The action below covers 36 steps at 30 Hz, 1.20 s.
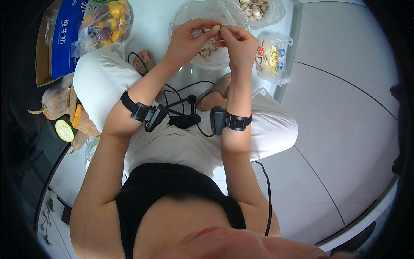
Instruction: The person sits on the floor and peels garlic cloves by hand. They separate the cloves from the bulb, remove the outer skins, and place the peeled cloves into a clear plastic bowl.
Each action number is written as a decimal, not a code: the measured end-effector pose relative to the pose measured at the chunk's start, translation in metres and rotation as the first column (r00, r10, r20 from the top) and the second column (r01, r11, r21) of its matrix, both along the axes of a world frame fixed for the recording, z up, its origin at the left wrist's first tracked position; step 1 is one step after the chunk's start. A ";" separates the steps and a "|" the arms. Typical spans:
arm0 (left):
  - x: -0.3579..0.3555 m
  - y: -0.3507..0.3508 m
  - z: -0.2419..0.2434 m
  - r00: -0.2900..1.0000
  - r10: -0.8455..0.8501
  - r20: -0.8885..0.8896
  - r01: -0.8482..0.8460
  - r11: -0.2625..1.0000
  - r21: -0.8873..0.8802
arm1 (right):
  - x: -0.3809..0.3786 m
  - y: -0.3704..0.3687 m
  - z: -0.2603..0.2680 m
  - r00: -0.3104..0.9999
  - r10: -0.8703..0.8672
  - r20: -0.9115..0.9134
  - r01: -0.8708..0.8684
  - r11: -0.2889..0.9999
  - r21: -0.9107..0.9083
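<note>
A pale garlic clove [216,28] is pinched between the thumb and fingertips of my left hand [186,42]. A pinkish-white piece, apparently more garlic [195,33], shows within that hand's curled fingers. My right hand [242,43] meets it from the right, its thumb and fingertips pinched at the clove; whether they grip clove or skin cannot be made out. Beneath both hands stands a round, clear-lined bin [177,17] with garlic skins [208,50] inside. Right of my right hand lies a printed plastic bag [284,69] with peeled cloves [274,60] on it.
An open bag of garlic bulbs [255,11] sits beyond the bin. At left are a bag of yellow-orange fruit [113,26], a blue carton [63,42], squash [56,100] and a cut green vegetable [64,130]. A black cable [189,84] and small stand [185,120] lie between my legs.
</note>
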<state>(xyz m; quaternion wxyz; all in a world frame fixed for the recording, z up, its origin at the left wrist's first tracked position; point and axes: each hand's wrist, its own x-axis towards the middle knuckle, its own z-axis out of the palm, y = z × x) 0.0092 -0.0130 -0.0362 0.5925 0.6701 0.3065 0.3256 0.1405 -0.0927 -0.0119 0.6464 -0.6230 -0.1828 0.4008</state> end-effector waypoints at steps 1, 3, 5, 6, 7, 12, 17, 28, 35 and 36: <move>0.000 0.000 -0.001 1.000 0.001 0.001 -0.001 1.000 0.000 | 0.000 0.000 0.000 1.000 0.001 0.001 -0.001 1.000 -0.005; 0.001 0.000 -0.001 1.000 0.002 -0.020 -0.003 1.000 -0.011 | 0.001 0.000 -0.001 1.000 0.001 0.003 -0.001 1.000 -0.005; 0.001 0.000 -0.001 0.999 0.001 0.035 0.000 1.000 -0.009 | 0.001 0.000 0.000 1.000 -0.010 -0.003 0.010 1.000 -0.012; 0.001 0.000 -0.001 0.998 0.003 0.058 -0.003 1.000 -0.003 | 0.001 0.000 0.000 1.000 -0.003 -0.005 0.003 1.000 0.004; 0.001 0.001 0.000 0.998 -0.001 0.060 0.002 1.000 -0.028 | 0.001 -0.001 0.001 1.000 -0.006 -0.013 0.006 1.000 0.003; -0.001 0.002 0.004 1.000 0.009 -0.008 -0.008 0.996 0.091 | 0.003 0.000 0.004 1.000 0.027 -0.007 -0.026 0.999 0.026; -0.005 0.001 0.009 0.993 0.019 -0.118 0.006 0.977 0.211 | 0.004 0.000 0.004 0.999 0.052 0.014 -0.052 0.998 0.023; 0.001 -0.002 0.005 0.999 0.019 0.034 -0.019 1.000 0.012 | -0.005 0.002 -0.001 0.979 -0.029 0.201 0.035 0.999 -0.029; 0.000 0.000 0.008 0.991 0.102 0.088 -0.085 0.979 -0.185 | -0.007 0.003 -0.006 0.971 -0.096 0.218 0.091 0.995 0.032; -0.001 0.001 0.009 0.991 0.099 0.091 -0.076 0.970 -0.231 | -0.006 0.003 -0.005 0.979 -0.086 0.185 0.076 0.995 0.061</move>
